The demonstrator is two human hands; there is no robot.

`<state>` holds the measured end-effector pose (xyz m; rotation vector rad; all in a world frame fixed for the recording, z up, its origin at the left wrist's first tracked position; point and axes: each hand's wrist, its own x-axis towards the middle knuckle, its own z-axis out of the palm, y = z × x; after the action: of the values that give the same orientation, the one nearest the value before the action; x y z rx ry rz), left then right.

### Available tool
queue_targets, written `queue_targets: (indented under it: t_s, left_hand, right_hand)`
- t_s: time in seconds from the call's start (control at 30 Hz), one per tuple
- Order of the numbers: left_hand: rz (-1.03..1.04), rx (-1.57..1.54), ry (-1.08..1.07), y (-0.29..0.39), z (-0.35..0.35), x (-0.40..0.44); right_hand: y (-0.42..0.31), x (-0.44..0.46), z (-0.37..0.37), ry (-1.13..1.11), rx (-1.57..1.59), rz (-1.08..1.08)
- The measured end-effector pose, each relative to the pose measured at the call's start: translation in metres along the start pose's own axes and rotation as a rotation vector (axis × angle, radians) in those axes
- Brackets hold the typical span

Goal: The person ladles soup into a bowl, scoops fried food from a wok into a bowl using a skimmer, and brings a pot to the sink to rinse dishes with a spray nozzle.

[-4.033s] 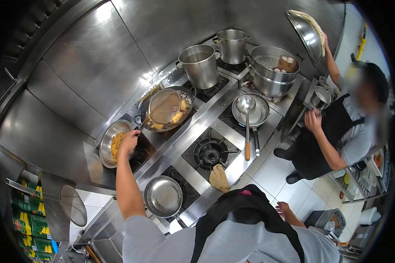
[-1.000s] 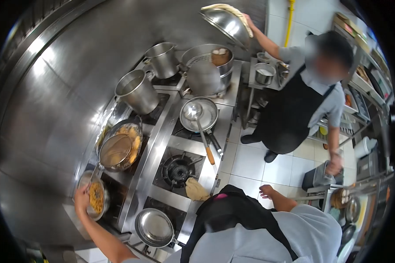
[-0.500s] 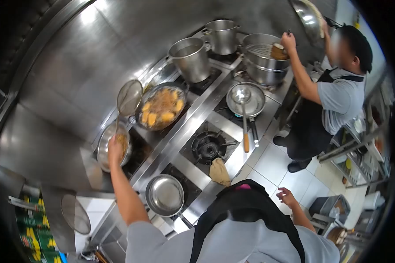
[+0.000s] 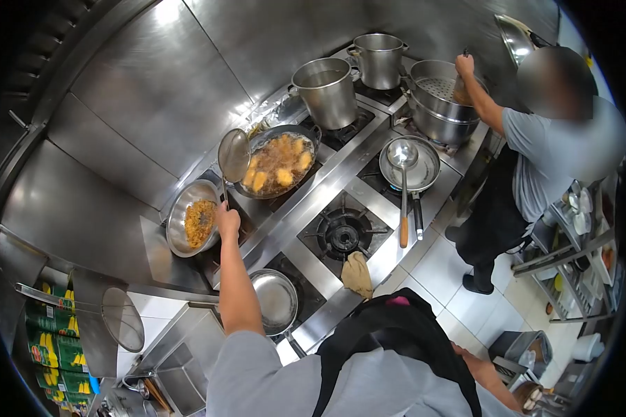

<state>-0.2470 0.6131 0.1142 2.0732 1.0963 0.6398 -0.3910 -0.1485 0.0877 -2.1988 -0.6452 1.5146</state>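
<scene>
My left hand (image 4: 227,222) is closed round the handle of a round mesh skimmer (image 4: 234,154). The skimmer's head is at the left edge of a wok (image 4: 275,195), where golden pieces (image 4: 284,177) fry in foaming oil. Just left of this hand sits a steel bowl (image 4: 177,226) with golden-brown fried bits (image 4: 200,224) in it. My right hand (image 4: 469,361) is low beside my apron (image 4: 389,316); its fingers are mostly hidden, so I cannot make out whether it is open or closed.
Two tall pots (image 4: 325,97) stand behind the wok. A ladle (image 4: 403,156) rests across a frying pan (image 4: 424,177); another pan (image 4: 275,302) is nearer me. A cloth (image 4: 357,274) lies at the stove's front edge. On the right, a co-worker (image 4: 515,174) reaches into a steamer pot (image 4: 442,121).
My left hand has moved from over the bowl to its right, carrying the skimmer to the wok's edge. My right hand has drawn in toward my apron. The co-worker has turned and leaned.
</scene>
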Motion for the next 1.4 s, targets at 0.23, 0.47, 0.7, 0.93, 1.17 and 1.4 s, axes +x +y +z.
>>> queue_targets:
  t_s: [0.23, 0.47, 0.7, 0.93, 1.17, 1.4]
  left_hand:
    - [0.079, 0.257, 0.013, -0.029, 0.015, 0.005]
    - [-0.409, -0.259, -0.299, -0.025, 0.013, 0.012]
    - [-0.053, 0.101, -0.104, -0.036, 0.015, 0.021]
    - [0.100, 0.276, -0.037, -0.001, -0.014, -0.012]
    - [0.167, 0.269, -0.193, 0.001, -0.035, -0.005]
    - [0.284, 0.180, -0.334, -0.073, -0.047, 0.084]
  right_hand:
    - [-0.019, 0.001, -0.017, -0.025, 0.008, 0.059]
    - [-0.026, -0.004, -0.026, -0.034, 0.005, 0.078]
    - [-0.030, -0.005, -0.030, -0.040, 0.003, 0.091]
    - [-0.038, 0.001, -0.030, -0.046, 0.015, 0.090]
    - [-0.044, 0.004, -0.029, -0.057, 0.012, 0.093]
    - [-0.046, 0.002, -0.028, -0.054, 0.016, 0.104]
